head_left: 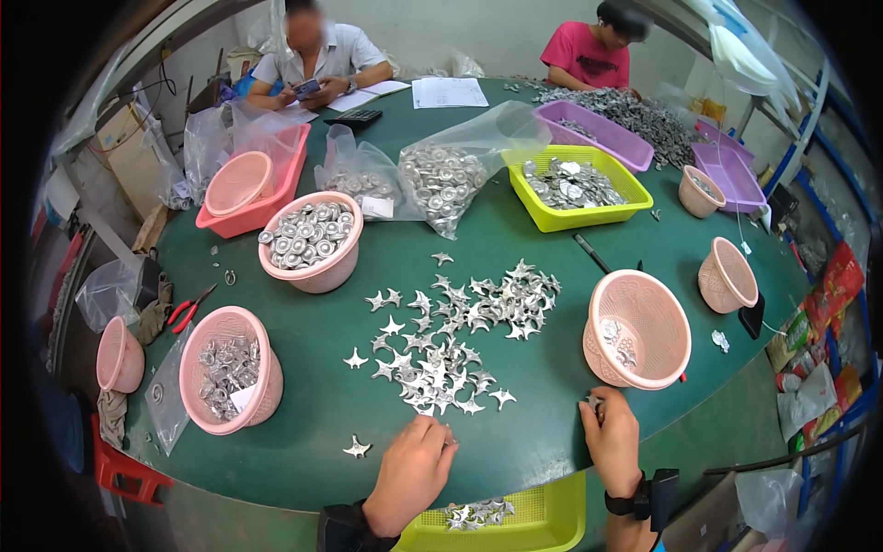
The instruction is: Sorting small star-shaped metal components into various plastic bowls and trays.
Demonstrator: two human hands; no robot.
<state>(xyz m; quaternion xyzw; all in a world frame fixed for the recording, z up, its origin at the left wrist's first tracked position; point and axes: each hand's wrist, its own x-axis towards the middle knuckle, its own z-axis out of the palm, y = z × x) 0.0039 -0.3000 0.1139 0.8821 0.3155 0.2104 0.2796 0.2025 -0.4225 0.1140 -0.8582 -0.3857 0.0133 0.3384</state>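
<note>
Several silver star-shaped metal parts (451, 336) lie spread over the green table (543, 432) in front of me. My left hand (411, 472) rests knuckles up on the table's near edge, fingers curled at the nearest parts; what it holds is hidden. My right hand (611, 436) pinches a small metal part at its fingertips, just below a tilted pink basket (637, 329) with a few parts inside. A single star part (357, 448) lies left of my left hand. A yellow tray (543, 524) under the table edge holds more star parts.
Pink baskets of metal pieces (230, 368) (311, 239), bags of round parts (441, 184), a yellow tray (578, 186), purple trays (598, 129) and red pliers (189, 311) stand around. Two people sit at the far side.
</note>
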